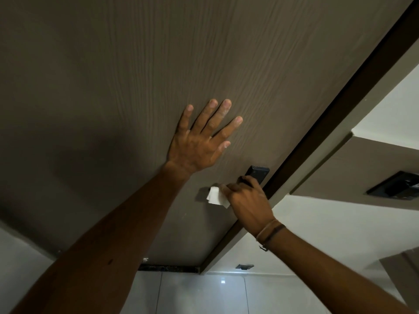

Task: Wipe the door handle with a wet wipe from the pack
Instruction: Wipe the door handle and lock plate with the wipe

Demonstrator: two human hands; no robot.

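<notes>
The left hand lies flat against the brown wood-grain door, fingers spread wide and holding nothing, above and to the left of the lock. The right hand is lower, near the door's edge, its grip closed around a white wet wipe and the door handle beneath it. The wipe sticks out to the left of the fingers, pressed close to the door. Most of the handle is hidden by the hand; only a dark bit shows by the knuckles. Just above the hand sits the black lock plate. A thin bracelet circles the right wrist. Pale floor tiles show below the door.
</notes>
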